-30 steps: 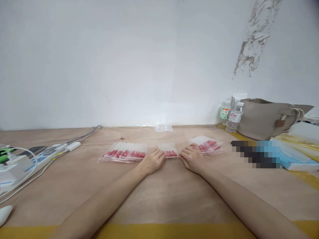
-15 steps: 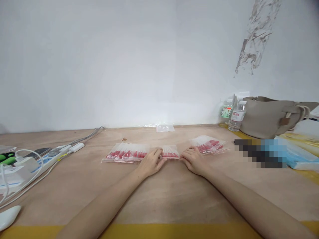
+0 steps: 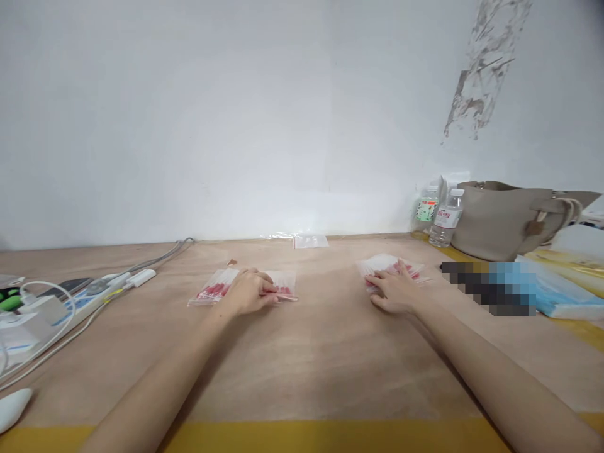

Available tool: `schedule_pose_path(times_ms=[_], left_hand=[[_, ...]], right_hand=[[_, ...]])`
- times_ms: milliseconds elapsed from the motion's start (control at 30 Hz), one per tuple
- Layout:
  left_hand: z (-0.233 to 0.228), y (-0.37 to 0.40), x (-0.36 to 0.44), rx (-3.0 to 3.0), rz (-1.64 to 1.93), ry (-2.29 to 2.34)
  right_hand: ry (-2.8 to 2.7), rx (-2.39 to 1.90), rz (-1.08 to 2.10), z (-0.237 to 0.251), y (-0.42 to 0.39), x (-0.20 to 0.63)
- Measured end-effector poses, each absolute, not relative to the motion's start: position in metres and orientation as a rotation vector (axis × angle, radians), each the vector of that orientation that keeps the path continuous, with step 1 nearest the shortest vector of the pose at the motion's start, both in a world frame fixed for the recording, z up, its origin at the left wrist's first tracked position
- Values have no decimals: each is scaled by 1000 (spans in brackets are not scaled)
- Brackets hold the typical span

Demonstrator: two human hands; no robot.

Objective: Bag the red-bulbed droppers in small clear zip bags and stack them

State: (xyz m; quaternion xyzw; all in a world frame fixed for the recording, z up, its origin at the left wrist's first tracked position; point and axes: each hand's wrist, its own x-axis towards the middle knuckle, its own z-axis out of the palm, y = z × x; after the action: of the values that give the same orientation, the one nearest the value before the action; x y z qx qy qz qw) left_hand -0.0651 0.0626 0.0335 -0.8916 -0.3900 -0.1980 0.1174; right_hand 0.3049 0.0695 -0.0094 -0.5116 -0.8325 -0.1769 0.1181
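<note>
On the left, clear plastic bags (image 3: 214, 288) lie overlapped, with several slim red-ended sticks showing through them. My left hand (image 3: 248, 292) rests over these bags, its fingers curled and closed on a clear bag (image 3: 284, 282) at their right end. Part of that bag is hidden under the fingers. To the right lies a second group of clear bags (image 3: 377, 263) with red-ended contents. My right hand (image 3: 394, 292) is on top of this group, fingers spread and touching the plastic. What exactly the red items are is too small to tell.
A small clear bag (image 3: 311, 241) lies by the wall. At the right stand two plastic bottles (image 3: 446, 220), a grey-beige handbag (image 3: 500, 220) and a blue package (image 3: 561, 292). On the left are a power strip (image 3: 87, 302) with cables and a white mouse-like object (image 3: 14, 409).
My left hand has moved left, and the bag from the middle now lies against the left group. My right hand has moved right onto the right group, its fingers spreading.
</note>
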Motion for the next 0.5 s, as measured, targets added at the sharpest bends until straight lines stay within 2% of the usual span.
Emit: schedule_pose_path(times_ms=[133, 333, 500], left_hand=[[33, 53, -57, -2552, -436, -1237], [22, 62, -51, -2797, -103, -1292], [27, 64, -52, -2734, -149, -1366]], right_hand=[[-2479, -1413, -382, -16, 66, 290], [-2496, -1235, -159, -28, 60, 237], [-2366, -1175, -49, -34, 62, 217]])
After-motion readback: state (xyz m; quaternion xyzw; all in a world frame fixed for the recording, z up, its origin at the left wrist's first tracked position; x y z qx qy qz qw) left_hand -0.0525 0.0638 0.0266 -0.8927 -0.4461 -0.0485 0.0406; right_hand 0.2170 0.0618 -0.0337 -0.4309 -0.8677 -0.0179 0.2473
